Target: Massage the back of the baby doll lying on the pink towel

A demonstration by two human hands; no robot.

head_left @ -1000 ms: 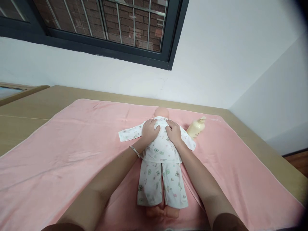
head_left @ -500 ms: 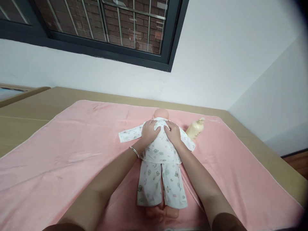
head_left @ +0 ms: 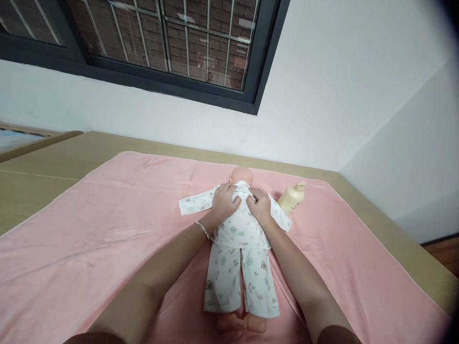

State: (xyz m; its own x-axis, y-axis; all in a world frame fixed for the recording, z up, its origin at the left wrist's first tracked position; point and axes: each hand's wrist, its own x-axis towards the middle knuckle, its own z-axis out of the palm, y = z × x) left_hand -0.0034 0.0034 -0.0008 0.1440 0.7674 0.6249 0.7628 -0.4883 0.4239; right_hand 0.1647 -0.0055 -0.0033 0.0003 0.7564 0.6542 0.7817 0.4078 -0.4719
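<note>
A baby doll (head_left: 239,234) in a white patterned top and trousers lies stretched out on a pink blanket (head_left: 118,229). Its bald head (head_left: 241,175) points away from me, and no face shows. My left hand (head_left: 225,200) rests on the left side of the doll's upper torso, thumb apart from the fingers. On the other side my right hand (head_left: 260,204) lies in the same way, fingers slightly bent over the shoulder. Both palms press on the top, with its cloth creased between them. The doll's feet (head_left: 244,322) stick out of the trouser legs towards me.
A pale yellow bottle (head_left: 292,198) lies tilted on the blanket beside the doll's right-hand sleeve. Wooden boards (head_left: 96,143) border the blanket. Behind stand a white wall (head_left: 301,105) and a dark-framed window (head_left: 215,98) with bars outside.
The view has shifted slightly, so the scene sits a little lower. My hands stay on the doll's upper torso, fingers a bit more bent, and the cloth near the neck is more creased.
</note>
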